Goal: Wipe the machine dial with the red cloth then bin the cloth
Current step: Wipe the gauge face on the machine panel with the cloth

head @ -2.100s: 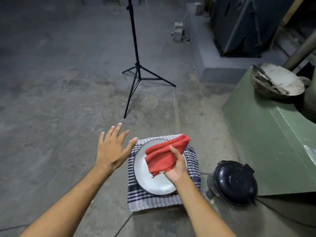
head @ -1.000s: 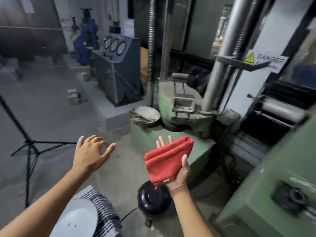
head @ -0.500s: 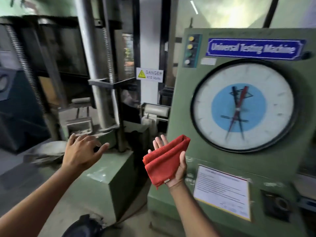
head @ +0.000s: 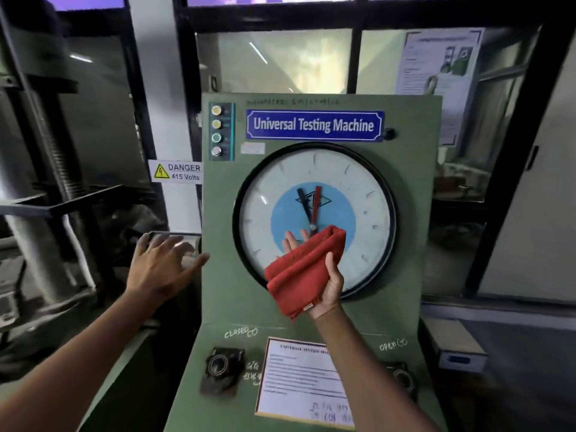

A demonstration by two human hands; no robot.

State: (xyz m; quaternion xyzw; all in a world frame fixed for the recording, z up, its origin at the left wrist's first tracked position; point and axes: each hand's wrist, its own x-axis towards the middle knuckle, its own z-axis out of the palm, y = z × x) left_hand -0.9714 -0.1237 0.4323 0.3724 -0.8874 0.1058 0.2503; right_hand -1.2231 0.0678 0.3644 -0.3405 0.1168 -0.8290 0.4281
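Observation:
A large round dial [head: 349, 194] with a black rim, white face, blue centre and red and black needles fills the front of the green Universal Testing Machine [head: 408, 244]. My right hand [head: 332, 283] holds the folded red cloth [head: 300, 274] in front of the dial's lower middle, thumb over the cloth, fingertips showing above it. Whether the cloth touches the glass I cannot tell. My left hand [head: 162, 266] hovers with fingers spread just left of the machine's left edge, holding nothing. No bin is in view.
A column of indicator lamps [head: 216, 130] and a blue nameplate [head: 314, 124] sit above the dial. Below are two black valve knobs [head: 219, 364], chalk marks and a paper notice [head: 300, 380]. A danger sign [head: 176, 171] and steel columns [head: 46, 169] stand at left; a white box [head: 456, 346] at right.
My view has swung up from the floor to face the machine squarely. My right hand has carried the cloth up in front of the dial. My left hand now hovers by the machine's left edge.

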